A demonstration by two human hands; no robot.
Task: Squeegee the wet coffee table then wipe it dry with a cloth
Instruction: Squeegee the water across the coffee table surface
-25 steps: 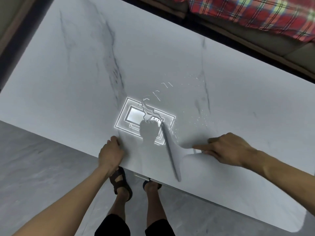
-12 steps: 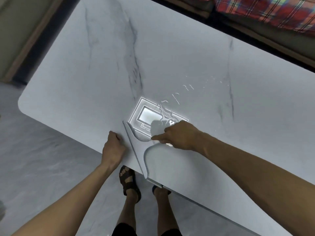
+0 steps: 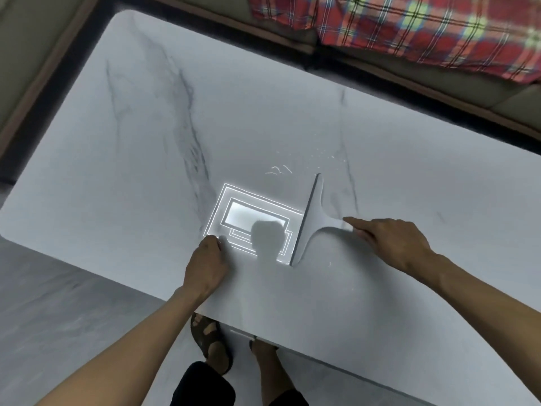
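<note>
Gripping the handle of a pale grey squeegee (image 3: 311,221), the right hand (image 3: 390,243) comes in from the right of the frame with its forefinger stretched along the handle and the other fingers curled around it. The squeegee's long blade stands on the white marbled coffee table (image 3: 140,159) just right of centre, running from upper right to lower left. Left of the blade lies a bright rectangular reflection of a ceiling light (image 3: 251,219), with the shadow of the person's head across its lower part. A few small streaks and water droplets (image 3: 295,168) glint just above the blade's upper end. The left hand (image 3: 207,268) rests on the table at lower centre, fingers curled in and holding nothing. Beyond the far edge, at upper right, a red plaid cloth (image 3: 424,30) lies on a sofa. No brand, label or writing can be read anywhere. 2 sandalled feet (image 3: 212,344) show under the near edge.
</note>
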